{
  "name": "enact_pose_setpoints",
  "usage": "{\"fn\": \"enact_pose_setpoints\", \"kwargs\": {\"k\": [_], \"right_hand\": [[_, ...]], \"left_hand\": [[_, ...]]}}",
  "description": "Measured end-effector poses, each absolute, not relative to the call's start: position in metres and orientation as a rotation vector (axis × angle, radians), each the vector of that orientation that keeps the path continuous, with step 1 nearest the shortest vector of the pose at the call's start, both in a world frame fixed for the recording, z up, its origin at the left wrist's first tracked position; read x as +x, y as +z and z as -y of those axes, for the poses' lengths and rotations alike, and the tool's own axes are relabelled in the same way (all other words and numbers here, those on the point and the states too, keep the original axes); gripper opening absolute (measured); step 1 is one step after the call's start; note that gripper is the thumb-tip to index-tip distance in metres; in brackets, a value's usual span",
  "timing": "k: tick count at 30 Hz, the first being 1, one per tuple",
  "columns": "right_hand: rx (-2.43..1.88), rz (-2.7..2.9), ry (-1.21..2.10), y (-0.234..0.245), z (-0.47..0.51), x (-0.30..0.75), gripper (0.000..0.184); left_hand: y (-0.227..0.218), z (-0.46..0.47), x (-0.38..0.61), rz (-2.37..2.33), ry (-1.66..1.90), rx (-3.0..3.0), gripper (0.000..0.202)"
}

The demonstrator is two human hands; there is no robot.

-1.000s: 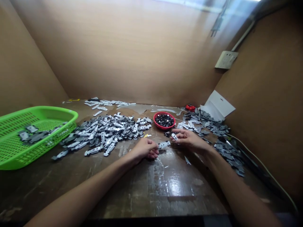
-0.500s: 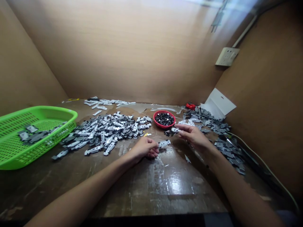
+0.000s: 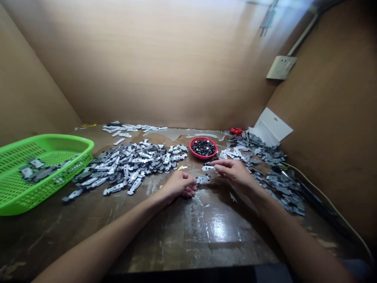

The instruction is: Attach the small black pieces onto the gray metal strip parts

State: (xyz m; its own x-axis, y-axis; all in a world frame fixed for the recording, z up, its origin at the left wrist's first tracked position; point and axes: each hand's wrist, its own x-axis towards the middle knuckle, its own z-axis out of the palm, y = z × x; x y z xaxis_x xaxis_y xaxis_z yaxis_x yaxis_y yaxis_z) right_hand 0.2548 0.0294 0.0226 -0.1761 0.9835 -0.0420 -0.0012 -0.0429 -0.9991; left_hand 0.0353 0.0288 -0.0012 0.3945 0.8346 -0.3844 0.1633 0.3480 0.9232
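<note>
My left hand [image 3: 181, 184] is closed in a pinch on one end of a flat grey car-shaped piece [image 3: 203, 179], held just above the table. Just beyond and to the right, my right hand [image 3: 232, 171] grips a small white flat piece [image 3: 208, 168] between thumb and fingers. The two pieces are close together but appear apart. Behind them stands a red round basket [image 3: 218, 151] full of small black parts [image 3: 204, 147]. Left of my left hand spreads a big heap of white and grey car-shaped pieces [image 3: 132, 163].
A green slotted basket [image 3: 70, 173] with several pieces stands at the left. Grey pieces [image 3: 282, 188] are heaped on the right, near a cable [image 3: 324, 196] and a folded white card [image 3: 275, 125]. White strips [image 3: 135, 127] lie along the back. A socket [image 3: 281, 67] is on the wall.
My right hand has moved left and slightly down with the white piece, closer to the grey piece. My left hand keeps its hold in nearly the same spot. The view has shifted slightly.
</note>
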Motion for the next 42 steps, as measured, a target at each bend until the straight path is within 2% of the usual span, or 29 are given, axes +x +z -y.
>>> {"fn": "enact_pose_setpoints", "kwargs": {"k": [4,10,32,42], "right_hand": [[-1.146,1.355,1.382,0.026,-0.023,0.248,0.034],[-1.208,1.404,1.381,0.019,-0.023,0.242,0.026],[-1.236,1.254,1.501,0.009,-0.023,0.239,0.029],[-1.309,1.258,1.456,0.003,-0.027,0.238,0.028]], "left_hand": [[-0.003,-0.029,0.036,-1.108,0.577,1.165,0.025],[-0.005,-0.029,0.035,-1.106,0.579,1.161,0.028],[-0.002,-0.028,0.035,-1.107,0.567,1.155,0.025],[-0.003,-0.028,0.035,-1.096,0.563,1.162,0.026]]}}
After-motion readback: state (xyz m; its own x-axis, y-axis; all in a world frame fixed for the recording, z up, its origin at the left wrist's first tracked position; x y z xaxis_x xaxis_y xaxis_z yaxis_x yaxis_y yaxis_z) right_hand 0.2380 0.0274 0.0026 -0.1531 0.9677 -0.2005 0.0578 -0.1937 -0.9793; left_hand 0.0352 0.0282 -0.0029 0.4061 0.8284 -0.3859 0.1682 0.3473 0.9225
